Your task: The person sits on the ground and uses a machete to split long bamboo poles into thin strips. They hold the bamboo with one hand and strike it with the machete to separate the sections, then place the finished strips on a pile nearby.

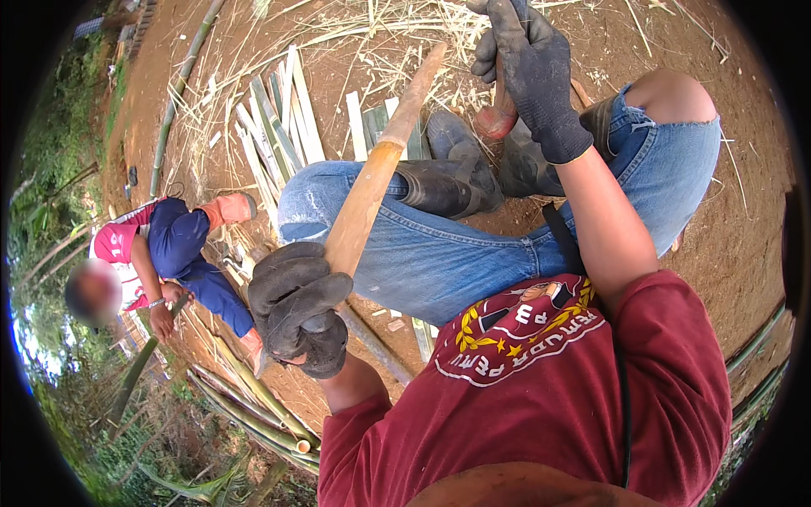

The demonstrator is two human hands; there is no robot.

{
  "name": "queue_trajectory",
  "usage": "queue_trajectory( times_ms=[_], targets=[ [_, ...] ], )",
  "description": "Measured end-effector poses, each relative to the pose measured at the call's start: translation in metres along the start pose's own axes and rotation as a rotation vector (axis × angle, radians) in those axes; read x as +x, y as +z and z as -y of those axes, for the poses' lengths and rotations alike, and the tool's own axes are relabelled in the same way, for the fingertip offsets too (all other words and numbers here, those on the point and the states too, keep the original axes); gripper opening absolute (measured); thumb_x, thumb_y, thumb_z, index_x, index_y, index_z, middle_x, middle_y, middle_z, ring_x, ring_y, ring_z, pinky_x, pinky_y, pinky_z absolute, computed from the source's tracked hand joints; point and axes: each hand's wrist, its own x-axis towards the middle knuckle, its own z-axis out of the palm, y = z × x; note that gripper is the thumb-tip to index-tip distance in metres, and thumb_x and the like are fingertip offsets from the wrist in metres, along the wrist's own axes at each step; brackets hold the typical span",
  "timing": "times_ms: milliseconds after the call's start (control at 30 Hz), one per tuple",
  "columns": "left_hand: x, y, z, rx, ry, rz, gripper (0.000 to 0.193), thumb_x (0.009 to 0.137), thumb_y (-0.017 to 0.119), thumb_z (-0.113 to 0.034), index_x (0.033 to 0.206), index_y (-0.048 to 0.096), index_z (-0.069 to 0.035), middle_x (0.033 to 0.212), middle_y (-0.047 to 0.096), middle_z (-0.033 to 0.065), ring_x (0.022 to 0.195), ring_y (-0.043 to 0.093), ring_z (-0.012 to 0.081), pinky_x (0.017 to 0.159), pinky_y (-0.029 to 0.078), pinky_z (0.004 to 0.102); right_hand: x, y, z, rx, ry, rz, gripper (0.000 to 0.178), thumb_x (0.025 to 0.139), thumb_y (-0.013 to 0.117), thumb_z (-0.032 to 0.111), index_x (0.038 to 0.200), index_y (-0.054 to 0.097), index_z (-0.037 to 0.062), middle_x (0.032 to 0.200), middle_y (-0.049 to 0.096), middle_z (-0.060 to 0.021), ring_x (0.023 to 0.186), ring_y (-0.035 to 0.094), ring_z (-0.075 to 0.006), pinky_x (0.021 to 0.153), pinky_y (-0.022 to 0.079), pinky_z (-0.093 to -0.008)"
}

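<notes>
My left hand (pixel 300 304), in a dark grey glove, is wrapped round the near end of a tan bamboo piece (pixel 372 186). The piece slants up and away past my left knee, and its far end (pixel 427 63) narrows to a rounded tip. Near the top edge my right hand (pixel 532 72), gloved in black, is closed round a wooden-handled tool. Its brown handle (pixel 498 118) with a reddish end shows below my fingers; the tool's other end lies mostly beyond the picture, so its kind cannot be made out. The two hands are well apart.
Split bamboo slats (pixel 291 110) lie on the brown soil beyond my left knee, with pale shavings (pixel 405 25) scattered around. At left a person (pixel 169 245) sits holding a green bamboo pole (pixel 139 372). Bamboo poles (pixel 262 410) are stacked at lower left.
</notes>
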Motion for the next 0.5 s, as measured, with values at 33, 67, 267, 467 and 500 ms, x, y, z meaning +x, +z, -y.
queue_trajectory(
  times_ms=[33, 67, 267, 467, 500],
  targets=[
    [0.000, 0.001, 0.002, 0.001, 0.008, -0.009, 0.040, 0.100, 0.048, -0.042, 0.087, 0.061, -0.006, 0.086, 0.058, 0.0125, 0.082, 0.063, 0.0298, 0.072, 0.054, 0.0416, 0.002, -0.001, -0.002, 0.006, 0.004, -0.005, 0.034, 0.101, 0.052, 0.035, 0.101, 0.064, 0.0034, 0.056, 0.055, -0.0007, 0.045, 0.052, -0.0080, 0.045, 0.044, -0.0224],
    [0.000, 0.002, 0.003, 0.001, 0.017, -0.018, 0.040, 0.100, 0.048, -0.042, 0.087, 0.061, -0.006, 0.086, 0.057, 0.0121, 0.082, 0.063, 0.0297, 0.072, 0.054, 0.0418, 0.003, -0.002, -0.003, 0.012, 0.008, -0.011, 0.034, 0.101, 0.052, 0.035, 0.101, 0.064, 0.0035, 0.056, 0.055, -0.0007, 0.046, 0.052, -0.0079, 0.045, 0.044, -0.0224],
    [-0.001, 0.004, 0.012, -0.041, 0.047, -0.048, 0.038, 0.101, 0.046, -0.040, 0.088, 0.060, -0.006, 0.083, 0.054, 0.0105, 0.076, 0.063, 0.0285, 0.068, 0.054, 0.0411, 0.006, -0.005, -0.008, 0.087, 0.004, -0.001, 0.035, 0.101, 0.052, 0.035, 0.102, 0.064, 0.0027, 0.056, 0.055, -0.0006, 0.045, 0.051, -0.0077, 0.044, 0.043, -0.0219],
    [0.002, 0.004, 0.017, -0.029, 0.147, -0.041, 0.038, 0.099, 0.049, -0.041, 0.090, 0.062, -0.007, 0.082, 0.056, 0.0108, 0.073, 0.062, 0.0281, 0.065, 0.053, 0.0396, 0.012, -0.009, -0.009, 0.114, 0.002, -0.022, 0.034, 0.102, 0.050, 0.034, 0.103, 0.063, 0.0024, 0.056, 0.055, -0.0009, 0.044, 0.052, -0.0083, 0.043, 0.043, -0.0224],
    [0.002, 0.003, 0.016, -0.003, 0.159, -0.043, 0.038, 0.099, 0.049, -0.042, 0.091, 0.063, -0.007, 0.082, 0.057, 0.0109, 0.072, 0.062, 0.0283, 0.065, 0.054, 0.0395, 0.012, -0.010, -0.007, 0.119, 0.016, -0.028, 0.034, 0.102, 0.050, 0.034, 0.103, 0.063, 0.0025, 0.057, 0.055, -0.0010, 0.045, 0.052, -0.0085, 0.043, 0.044, -0.0226]
  ],
)
